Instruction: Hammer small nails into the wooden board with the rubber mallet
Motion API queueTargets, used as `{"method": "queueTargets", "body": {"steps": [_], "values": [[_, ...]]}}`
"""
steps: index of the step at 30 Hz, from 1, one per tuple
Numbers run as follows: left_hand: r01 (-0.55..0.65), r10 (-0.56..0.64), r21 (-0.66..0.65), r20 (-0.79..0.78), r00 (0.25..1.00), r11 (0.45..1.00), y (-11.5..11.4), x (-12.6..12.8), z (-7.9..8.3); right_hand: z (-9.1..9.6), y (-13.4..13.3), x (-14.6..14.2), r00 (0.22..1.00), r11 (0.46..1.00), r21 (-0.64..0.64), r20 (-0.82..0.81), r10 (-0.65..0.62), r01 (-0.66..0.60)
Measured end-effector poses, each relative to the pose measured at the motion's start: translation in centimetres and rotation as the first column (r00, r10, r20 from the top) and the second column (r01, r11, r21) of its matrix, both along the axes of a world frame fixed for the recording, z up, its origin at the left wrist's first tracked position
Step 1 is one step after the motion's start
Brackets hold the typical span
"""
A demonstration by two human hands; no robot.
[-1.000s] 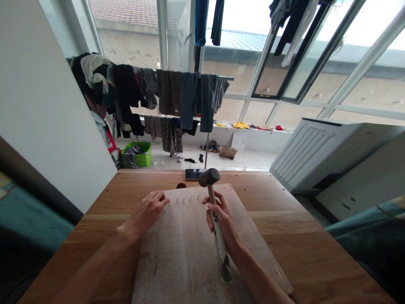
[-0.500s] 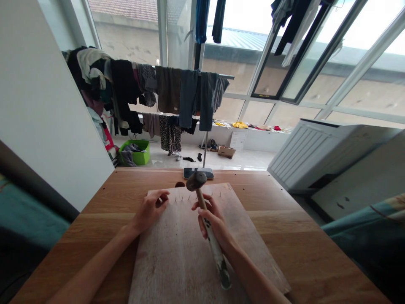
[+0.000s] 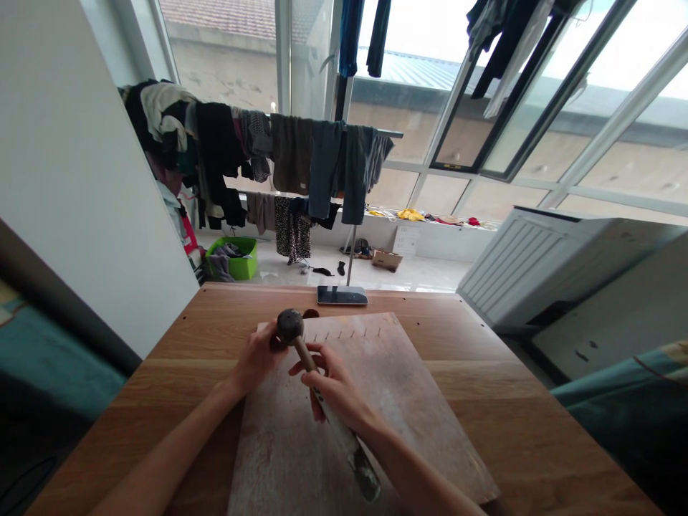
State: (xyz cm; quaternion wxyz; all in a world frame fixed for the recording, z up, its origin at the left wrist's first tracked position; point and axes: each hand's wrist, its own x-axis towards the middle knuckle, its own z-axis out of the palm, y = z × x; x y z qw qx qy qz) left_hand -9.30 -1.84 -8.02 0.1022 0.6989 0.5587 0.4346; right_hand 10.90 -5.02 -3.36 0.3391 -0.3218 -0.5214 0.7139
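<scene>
My right hand is closed around the wooden handle of a hammer, whose dark head is raised over the board's far left corner. My left hand rests at that corner, its fingers bent together. The hammer head covers part of these fingertips, so what they pinch, if anything, is hidden. Along the far edge of the wooden board stands a row of several thin nails, upright or slightly tilted.
The board lies on a wooden table. Behind it are a phone and a small round brown object. Beyond the table stand a laundry rack with clothes, a green basket and a white ribbed unit at right.
My right hand has carried the hammer to the left, from over the nails to over my left fingertips. My left hand stays at the board's corner. The whole view has shifted slightly.
</scene>
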Motion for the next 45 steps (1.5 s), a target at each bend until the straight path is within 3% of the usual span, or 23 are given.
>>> {"method": "queueTargets", "body": {"steps": [7,9,11,14,16,19,24,26,28,30,33,34,36,39,42,45], "values": [[0.064,-0.063,-0.035,0.027,0.998,0.997,0.0,0.0,0.1,0.0,-0.7,0.2,0.991,0.997,-0.051,-0.117,-0.061,0.056],[0.077,-0.076,-0.034,0.034,0.997,0.996,0.0,0.0,0.1,0.2,-1.5,1.2,0.969,0.988,-0.078,-0.197,-0.148,0.135],[0.068,-0.067,-0.036,0.034,0.997,0.997,0.0,0.0,0.2,0.0,-2.7,2.9,0.914,0.947,-0.119,-0.25,-0.319,0.298],[0.066,-0.065,-0.036,0.03,0.997,0.997,-0.2,0.0,0.4,-1.1,-4.8,6.0,0.803,0.823,-0.225,-0.195,-0.563,0.522],[0.065,-0.064,-0.028,0.021,0.998,0.998,-0.2,0.1,0.6,-2.0,-6.1,7.7,0.764,0.764,-0.26,-0.122,-0.633,0.591],[0.05,-0.05,-0.014,-0.011,0.999,0.999,-0.1,0.1,0.9,-3.4,-7.2,9.0,0.798,0.785,-0.25,-0.072,-0.599,0.567],[0.005,-0.001,0.027,-0.143,0.99,1.0,-1.2,-0.9,1.7,-5.7,-8.4,9.9,0.886,0.886,-0.116,-0.064,-0.458,0.45],[-0.027,0.035,0.039,-0.218,0.975,0.999,-3.1,-1.9,1.8,-6.2,-9.0,11.2,0.908,0.907,0.037,0.006,-0.42,0.419],[-0.076,0.08,0.028,-0.289,0.954,0.997,-5.8,-3.1,1.3,-6.2,-9.3,13.2,0.9,0.898,0.286,0.188,-0.394,0.333],[-0.123,0.099,-0.046,-0.351,0.931,0.991,-8.8,-4.3,0.7,-6.0,-9.3,15.7,0.786,0.797,0.561,0.38,-0.488,0.224],[-0.049,-0.005,-0.135,-0.375,0.927,0.99,-12.8,-5.1,-0.1,-6.0,-8.9,19.2,0.545,0.515,0.852,0.388,-0.743,0.095],[-0.004,-0.053,-0.15,-0.379,0.924,0.989,-13.7,-5.1,-0.2,-6.2,-8.8,20.2,0.492,0.44,0.898,0.373,-0.787,0.022],[0.061,-0.129,-0.177,-0.402,0.906,0.982,-14.8,-4.6,0.1,-6.8,-8.7,22.0,0.421,0.352,0.927,0.374,-0.826,-0.132],[0.136,-0.225,-0.226,-0.432,0.874,0.965,-14.7,-2.5,1.2,-8.0,-8.6,24.7,0.33,0.336,0.905,0.41,-0.85,-0.26],[0.281,-0.374,-0.281,-0.377,0.847,0.918,-12.9,1.0,2.6,-8.9,-8.1,28.5,0.198,0.409,0.874,0.463,-0.864,-0.262],[0.437,-0.538,-0.35,-0.284,0.793,0.829,-10.0,5.6,3.5,-9.2,-7.2,33.6,0.074,0.468,0.862,0.489,-0.869,-0.195]]}}
